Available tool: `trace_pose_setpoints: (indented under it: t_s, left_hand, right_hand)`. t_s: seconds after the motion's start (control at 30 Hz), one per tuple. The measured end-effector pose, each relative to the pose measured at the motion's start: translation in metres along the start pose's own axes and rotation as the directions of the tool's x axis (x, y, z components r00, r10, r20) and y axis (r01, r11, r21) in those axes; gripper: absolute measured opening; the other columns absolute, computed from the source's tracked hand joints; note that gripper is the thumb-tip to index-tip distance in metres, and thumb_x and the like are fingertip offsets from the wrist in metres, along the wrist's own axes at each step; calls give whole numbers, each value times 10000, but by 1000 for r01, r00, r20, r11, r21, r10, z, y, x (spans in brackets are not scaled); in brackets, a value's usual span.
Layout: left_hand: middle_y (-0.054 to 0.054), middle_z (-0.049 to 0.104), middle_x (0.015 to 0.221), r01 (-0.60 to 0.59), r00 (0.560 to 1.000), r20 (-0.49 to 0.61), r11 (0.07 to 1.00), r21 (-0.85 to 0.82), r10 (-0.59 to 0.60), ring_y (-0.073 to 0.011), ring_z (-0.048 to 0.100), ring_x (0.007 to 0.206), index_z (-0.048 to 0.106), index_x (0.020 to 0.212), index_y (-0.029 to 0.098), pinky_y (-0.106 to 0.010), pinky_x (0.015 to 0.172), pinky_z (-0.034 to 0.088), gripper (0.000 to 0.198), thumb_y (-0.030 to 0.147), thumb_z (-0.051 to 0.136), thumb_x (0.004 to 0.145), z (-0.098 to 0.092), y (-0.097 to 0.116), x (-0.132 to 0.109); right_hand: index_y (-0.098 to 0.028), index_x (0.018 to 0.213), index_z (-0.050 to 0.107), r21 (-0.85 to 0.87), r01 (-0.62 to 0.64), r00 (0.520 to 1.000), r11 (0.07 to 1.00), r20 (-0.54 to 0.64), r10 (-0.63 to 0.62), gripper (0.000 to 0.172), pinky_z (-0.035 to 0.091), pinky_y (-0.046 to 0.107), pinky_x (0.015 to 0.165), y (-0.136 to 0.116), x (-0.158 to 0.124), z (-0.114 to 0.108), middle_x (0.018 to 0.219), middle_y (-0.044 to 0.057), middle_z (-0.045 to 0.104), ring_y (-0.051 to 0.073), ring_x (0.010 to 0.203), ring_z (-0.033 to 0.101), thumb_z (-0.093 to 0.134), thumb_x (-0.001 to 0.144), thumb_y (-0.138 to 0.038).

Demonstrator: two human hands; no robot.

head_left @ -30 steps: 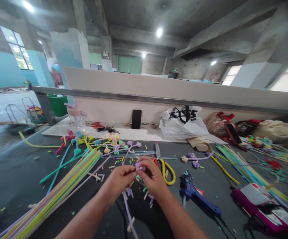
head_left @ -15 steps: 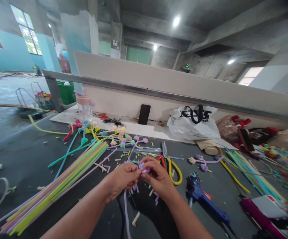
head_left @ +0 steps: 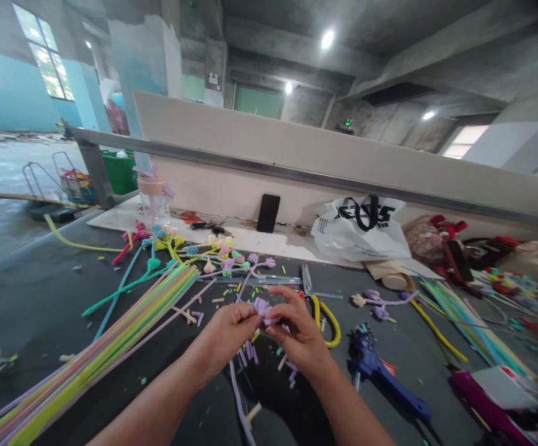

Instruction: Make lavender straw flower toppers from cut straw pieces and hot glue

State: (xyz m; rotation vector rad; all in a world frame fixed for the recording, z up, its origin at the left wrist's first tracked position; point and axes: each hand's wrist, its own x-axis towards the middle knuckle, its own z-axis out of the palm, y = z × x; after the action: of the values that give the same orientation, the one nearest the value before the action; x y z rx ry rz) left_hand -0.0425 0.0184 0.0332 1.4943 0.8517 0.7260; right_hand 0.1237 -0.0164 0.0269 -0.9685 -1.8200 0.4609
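Note:
Between my hands is a small lilac flower [head_left: 262,307] that looks made of pipe cleaner. My left hand [head_left: 227,334] pinches its left side between thumb and fingers. On the right side, the thumb and bent fingers of my right hand [head_left: 299,337] close on the petals, with the index finger raised. A long lilac pipe-cleaner stem [head_left: 236,393] hangs below my left hand; where it joins the flower is hidden. Short cut bits [head_left: 249,353] lie on the dark table under the hands. Just beyond my right hand are scissors [head_left: 334,316] with a yellow and red handle.
A bundle of coloured pipe cleaners [head_left: 124,347] lies at left, finished flowers [head_left: 222,251] behind. To the right rest a blue glue gun [head_left: 385,378] and a lilac flower stem [head_left: 392,301]. A phone [head_left: 268,213], white bag [head_left: 359,229] and drinking bottle [head_left: 152,195] stand along the back.
The flower has turned and shows more of its petals. My right fingers have opened somewhat and the index finger has lifted. The view has shifted slightly.

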Motion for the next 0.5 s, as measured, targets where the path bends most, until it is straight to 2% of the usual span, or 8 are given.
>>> trace_pose_setpoints:
  t_s: [0.07, 0.17, 0.23, 0.3, 0.37, 0.4, 0.47, 0.5]
  left_hand:
    - [72, 282, 527, -14, 1000, -3, 1000, 12, 14, -78, 230, 499, 377, 568, 178, -216, 463, 170, 334, 407, 487, 786, 0, 0, 0]
    - [73, 277, 522, -36, 999, -24, 999, 23, 37, -79, 232, 494, 370, 571, 182, -216, 462, 174, 324, 395, 472, 792, 0, -3, 1]
    - [72, 280, 526, -62, 997, -43, 997, 41, 64, -81, 240, 499, 375, 573, 183, -215, 464, 183, 317, 394, 475, 787, 0, -5, 3]
    - [71, 285, 531, -83, 995, -53, 995, 54, 86, -83, 253, 505, 384, 573, 181, -215, 469, 195, 313, 396, 476, 781, 0, -6, 4]
    - [71, 285, 529, -87, 995, -50, 995, 52, 90, -82, 257, 505, 377, 564, 182, -214, 470, 195, 322, 402, 475, 777, 1, -8, 4]
    - [74, 279, 521, -80, 996, -45, 996, 42, 82, -80, 248, 498, 364, 556, 184, -213, 465, 188, 331, 407, 478, 772, 1, -9, 4]
    - [81, 281, 512, -45, 999, -17, 999, -17, 45, -75, 223, 477, 382, 576, 184, -214, 450, 160, 330, 433, 490, 764, 2, -11, 3]
    - [84, 283, 511, -20, 1000, 0, 998, -55, 20, -72, 211, 468, 393, 592, 184, -214, 444, 147, 332, 452, 499, 757, 2, -12, 2]
  right_hand:
    - [-273, 937, 586, 19, -18, 1000, 1000, -13, 18, 153, 457, 276, 721, 1, -1, 0, 1209, 52, 440, 150, 854, 535, 600, 801, -205]
    - [-262, 989, 563, 127, -55, 994, 990, -85, 66, 192, 458, 267, 637, 4, 0, 1, 1244, 65, 401, 85, 650, 507, 594, 802, -237]
    - [-254, 1018, 541, 191, -74, 974, 979, -196, 112, 213, 449, 256, 582, 2, 3, 0, 1236, 70, 408, 64, 586, 485, 578, 808, -254]
    - [-250, 1062, 506, 235, -124, 918, 964, -342, 201, 241, 429, 233, 526, -10, 7, -6, 1124, 59, 492, 64, 550, 477, 549, 825, -261]
    - [-246, 1115, 464, 249, -181, 834, 951, -474, 283, 275, 412, 212, 493, -32, 11, -22, 970, 37, 554, 75, 539, 482, 514, 845, -257]
    - [-239, 1112, 467, 222, -181, 810, 958, -519, 274, 272, 418, 214, 500, -45, 11, -33, 939, 34, 560, 81, 549, 493, 510, 844, -252]
    - [-249, 1078, 484, 62, -131, 778, 989, -612, 141, 269, 452, 243, 561, -69, 7, -60, 1045, 44, 543, 84, 582, 518, 542, 815, -247]
    - [-254, 1074, 484, -41, -143, 778, 989, -622, 87, 275, 466, 262, 600, -77, 3, -76, 1082, 46, 538, 90, 604, 533, 546, 807, -243]
